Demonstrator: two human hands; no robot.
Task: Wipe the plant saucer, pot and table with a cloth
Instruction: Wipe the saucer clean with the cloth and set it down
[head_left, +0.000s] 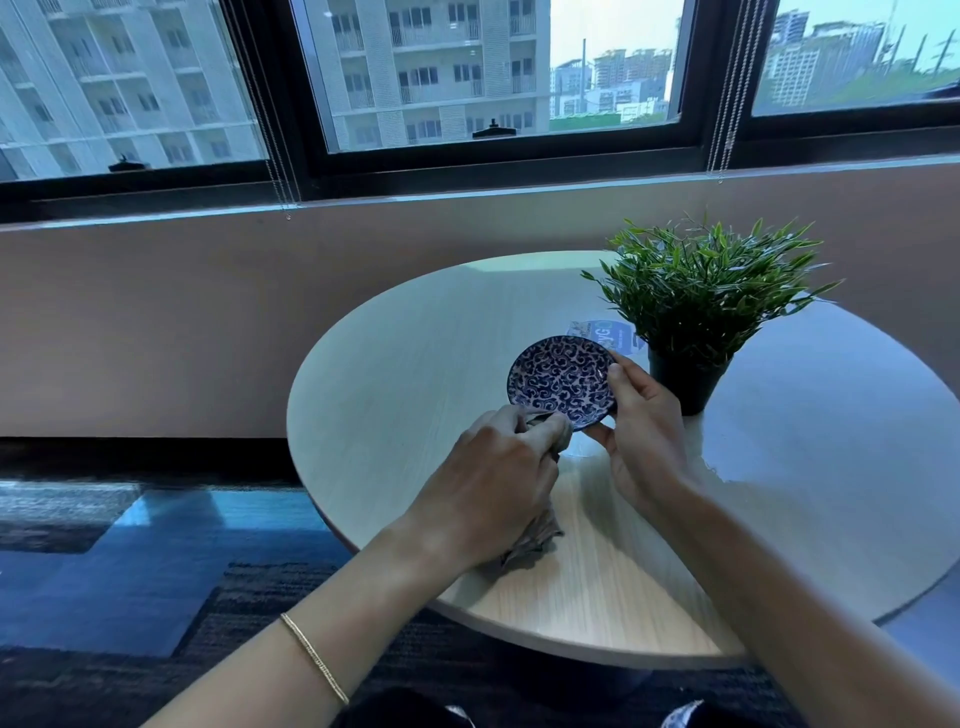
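Observation:
A small blue-and-white patterned saucer (561, 380) is held tilted above the round wooden table (415, 353), its face toward me. My right hand (641, 431) grips its right rim, thumb on the front. My left hand (498, 483) holds a grey cloth (535, 540) bunched against the saucer's lower left edge; the rest of the cloth hangs down to the tabletop. The black pot (685, 382) with a green leafy plant (701, 291) stands on the table just right of the saucer.
A round blue-and-white sticker or coaster (613, 332) lies on the table behind the saucer. A wall and a window sill run behind the table. Dark carpet lies to the left and below.

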